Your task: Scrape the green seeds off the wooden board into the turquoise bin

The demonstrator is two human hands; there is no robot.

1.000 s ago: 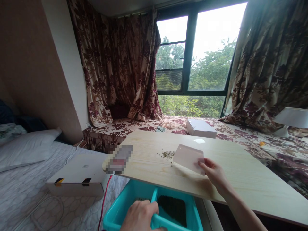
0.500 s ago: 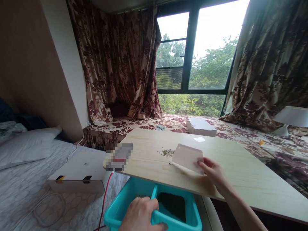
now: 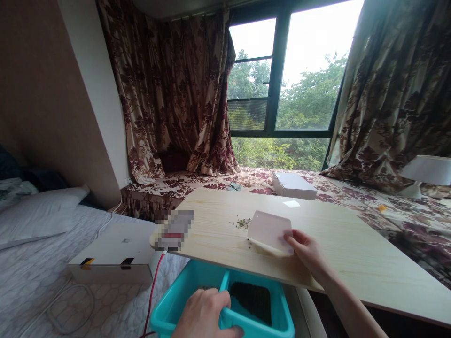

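Pinched by its right edge, a pale translucent plastic scraper (image 3: 267,230) is in my right hand (image 3: 303,248), tilted over the light wooden table (image 3: 338,239). Just left of the scraper lies a small scatter of brownish grains (image 3: 243,223), with a few strays nearer the front. My left hand (image 3: 209,312) is closed around the middle divider of a turquoise two-compartment bin (image 3: 285,305) below the table's front edge. Dark granular material (image 3: 252,300) fills part of the bin's right compartment. Some lighter grains show in the left compartment, partly hidden behind my left hand.
A blurred-out phone-like device (image 3: 176,230) with a red cable (image 3: 155,291) lies at the table's left end. One white box (image 3: 112,256) rests on the bed; another white box (image 3: 294,186) sits behind the table. A lamp (image 3: 428,171) stands far right.
My right hand and the scraper have shifted slightly left, toward the grains. The pile sits a little more closely bunched. My left hand keeps its hold on the bin.
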